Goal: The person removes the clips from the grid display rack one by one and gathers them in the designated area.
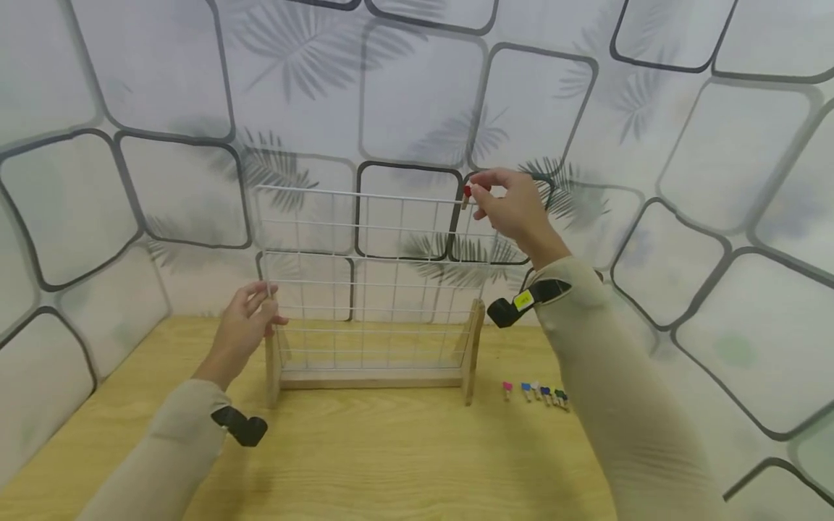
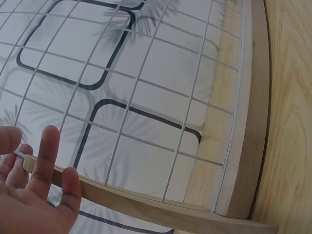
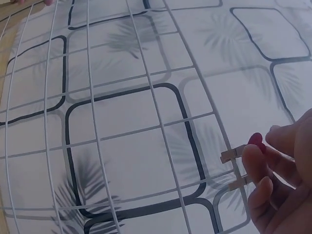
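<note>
A white wire grid rack point(image 1: 365, 284) stands upright on wooden legs. My left hand point(image 1: 242, 318) grips its left side near the top of the wooden post point(image 2: 97, 192), with some fingers extended. At the grid's top right, my right hand point(image 1: 515, 206) pinches a small wooden clothespin point(image 3: 234, 153) with a red heart point(image 3: 257, 140). That clothespin straddles the top wire; the fingers partly cover it. Just beside it on the same wire sits a second small clothespin point(image 3: 239, 183), its back end hidden behind the fingertips.
Several small clothespins with coloured hearts, including a pink one point(image 1: 507, 389) and a blue one point(image 1: 526, 391), lie on the wooden table point(image 1: 365, 456) right of the rack. Patterned fabric point(image 1: 417, 94) hangs behind and around. Each wrist carries a black strapped camera point(image 1: 511, 311).
</note>
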`<action>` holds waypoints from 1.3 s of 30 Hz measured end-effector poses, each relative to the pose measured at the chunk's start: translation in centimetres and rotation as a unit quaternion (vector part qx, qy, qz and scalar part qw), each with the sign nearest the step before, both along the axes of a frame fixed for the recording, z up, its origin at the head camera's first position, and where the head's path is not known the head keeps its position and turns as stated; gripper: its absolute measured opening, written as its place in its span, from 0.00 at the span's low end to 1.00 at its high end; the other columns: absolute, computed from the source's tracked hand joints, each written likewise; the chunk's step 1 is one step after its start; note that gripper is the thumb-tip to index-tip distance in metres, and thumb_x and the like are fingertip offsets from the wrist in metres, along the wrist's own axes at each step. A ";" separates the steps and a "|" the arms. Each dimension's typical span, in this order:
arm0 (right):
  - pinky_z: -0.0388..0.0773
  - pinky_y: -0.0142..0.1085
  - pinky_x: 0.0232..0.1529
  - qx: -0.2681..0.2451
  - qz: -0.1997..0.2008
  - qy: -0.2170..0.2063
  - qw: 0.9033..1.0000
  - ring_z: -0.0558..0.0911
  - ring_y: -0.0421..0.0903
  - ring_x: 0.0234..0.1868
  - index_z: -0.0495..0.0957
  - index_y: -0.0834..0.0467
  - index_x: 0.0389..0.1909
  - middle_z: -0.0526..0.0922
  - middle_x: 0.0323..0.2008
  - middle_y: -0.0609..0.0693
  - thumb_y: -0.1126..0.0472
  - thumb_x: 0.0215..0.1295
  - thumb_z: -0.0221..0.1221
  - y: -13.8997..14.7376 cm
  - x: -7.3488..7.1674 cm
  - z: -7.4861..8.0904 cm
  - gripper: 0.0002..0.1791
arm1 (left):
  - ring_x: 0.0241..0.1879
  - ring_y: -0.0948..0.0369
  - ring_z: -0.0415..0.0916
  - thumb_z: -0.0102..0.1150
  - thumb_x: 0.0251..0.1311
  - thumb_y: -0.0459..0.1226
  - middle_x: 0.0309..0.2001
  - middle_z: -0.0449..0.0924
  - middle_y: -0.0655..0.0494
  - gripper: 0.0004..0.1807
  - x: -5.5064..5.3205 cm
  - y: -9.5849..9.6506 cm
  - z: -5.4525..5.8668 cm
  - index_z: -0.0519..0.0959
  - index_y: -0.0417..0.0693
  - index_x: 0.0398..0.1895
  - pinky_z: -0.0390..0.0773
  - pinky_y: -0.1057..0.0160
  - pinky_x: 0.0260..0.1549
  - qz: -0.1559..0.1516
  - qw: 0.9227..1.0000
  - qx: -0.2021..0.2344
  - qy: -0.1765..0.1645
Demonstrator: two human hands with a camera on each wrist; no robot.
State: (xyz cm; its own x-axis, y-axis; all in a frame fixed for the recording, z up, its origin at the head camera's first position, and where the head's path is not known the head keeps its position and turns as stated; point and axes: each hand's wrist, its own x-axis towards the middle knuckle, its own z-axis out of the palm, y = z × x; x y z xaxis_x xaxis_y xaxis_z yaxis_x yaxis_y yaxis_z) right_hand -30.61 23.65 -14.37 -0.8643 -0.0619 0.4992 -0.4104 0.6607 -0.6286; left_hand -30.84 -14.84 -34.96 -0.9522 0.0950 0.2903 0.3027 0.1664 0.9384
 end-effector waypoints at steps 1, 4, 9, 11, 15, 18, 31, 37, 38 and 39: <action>0.65 0.31 0.23 0.018 -0.008 0.001 1.000 0.83 0.48 0.34 0.76 0.59 0.57 0.78 0.50 0.52 0.56 0.74 0.52 -0.2 -0.1 0.1 0.17 | 0.39 0.73 0.77 0.41 0.76 0.42 0.74 0.51 0.43 0.33 0.0 0.0 0.1 0.44 0.38 0.75 0.75 0.69 0.39 0.000 1.000 -0.001 0.000; 0.67 0.34 0.28 0.078 -0.031 0.003 0.996 0.83 0.49 0.34 0.76 0.58 0.58 0.78 0.45 0.53 0.56 0.74 0.50 -0.7 -0.5 0.5 0.17 | 0.38 0.72 0.77 0.41 0.76 0.42 0.74 0.52 0.42 0.33 -0.2 0.0 0.2 0.45 0.37 0.75 0.75 0.70 0.38 0.003 1.000 0.000 0.001; 0.72 0.41 0.37 0.160 -0.051 0.006 0.986 0.82 0.49 0.34 0.76 0.59 0.57 0.81 0.41 0.55 0.59 0.75 0.49 -1.2 -1.0 0.7 0.16 | 0.38 0.72 0.77 0.41 0.76 0.42 0.74 0.52 0.43 0.32 0.0 0.1 0.1 0.45 0.38 0.75 0.76 0.69 0.38 0.005 1.000 -0.002 -0.001; 0.73 0.42 0.39 0.177 -0.054 0.012 0.983 0.82 0.49 0.33 0.77 0.59 0.54 0.83 0.40 0.55 0.60 0.75 0.49 -1.3 -1.1 0.7 0.14 | 0.38 0.72 0.77 0.42 0.76 0.42 0.74 0.53 0.43 0.32 0.1 0.1 0.1 0.46 0.38 0.75 0.76 0.69 0.38 0.007 1.000 -0.001 -0.001; 0.74 0.43 0.41 0.171 -0.063 0.021 0.983 0.82 0.50 0.33 0.78 0.61 0.49 0.83 0.39 0.56 0.63 0.73 0.52 -1.4 -1.3 0.7 0.11 | 0.38 0.73 0.77 0.43 0.75 0.41 0.73 0.54 0.44 0.32 0.1 0.2 0.0 0.47 0.38 0.74 0.76 0.69 0.39 0.012 1.000 0.006 0.003; 0.74 0.44 0.42 0.150 -0.074 0.026 0.986 0.82 0.51 0.35 0.78 0.61 0.46 0.82 0.39 0.55 0.63 0.72 0.53 -1.3 -1.3 0.5 0.09 | 0.37 0.72 0.78 0.43 0.75 0.40 0.73 0.55 0.43 0.31 0.0 0.3 0.0 0.48 0.38 0.74 0.76 0.69 0.39 0.013 1.000 0.013 0.005; 0.65 0.28 0.17 -0.075 0.006 0.041 0.996 0.78 0.38 0.20 0.79 0.65 0.49 0.80 0.40 0.55 0.59 0.70 0.57 0.7 -1.1 -2.3 0.14 | 0.37 0.72 0.78 0.44 0.75 0.39 0.73 0.56 0.45 0.31 -0.3 0.1 0.0 0.49 0.38 0.74 0.76 0.69 0.38 0.015 1.000 0.010 0.007; 0.72 0.29 0.21 -0.129 0.045 0.001 0.991 0.77 0.41 0.22 0.78 0.67 0.50 0.79 0.37 0.55 0.59 0.71 0.56 2.6 -0.2 -5.8 0.16 | 0.38 0.71 0.79 0.44 0.75 0.41 0.73 0.55 0.46 0.31 -0.5 0.1 -0.3 0.49 0.39 0.74 0.76 0.67 0.42 0.010 1.000 0.006 0.006; 0.72 0.30 0.21 -0.132 0.049 -0.012 0.990 0.78 0.41 0.23 0.77 0.68 0.50 0.79 0.37 0.55 0.58 0.71 0.56 2.9 -0.1 -6.5 0.16 | 0.38 0.71 0.79 0.44 0.75 0.42 0.73 0.55 0.46 0.32 -0.3 0.0 -0.3 0.48 0.39 0.74 0.76 0.67 0.42 0.011 1.000 0.002 0.003; 0.73 0.30 0.22 -0.136 0.054 -0.023 0.989 0.78 0.41 0.24 0.77 0.68 0.50 0.79 0.38 0.57 0.59 0.72 0.56 3.1 0.0 -7.3 0.16 | 0.38 0.71 0.79 0.44 0.75 0.43 0.74 0.55 0.47 0.32 -0.2 -0.1 -0.3 0.48 0.39 0.74 0.76 0.67 0.42 0.015 1.000 -0.003 0.002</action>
State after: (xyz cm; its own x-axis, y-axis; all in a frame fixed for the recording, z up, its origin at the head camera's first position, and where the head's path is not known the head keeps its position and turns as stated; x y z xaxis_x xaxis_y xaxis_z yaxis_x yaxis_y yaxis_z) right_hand -30.59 26.79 -21.65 -0.8824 -0.0236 0.4699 -0.4355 0.4189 -0.7968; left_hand -31.01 -14.97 -35.27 -0.9537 0.0685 0.2929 0.3006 0.1820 0.9362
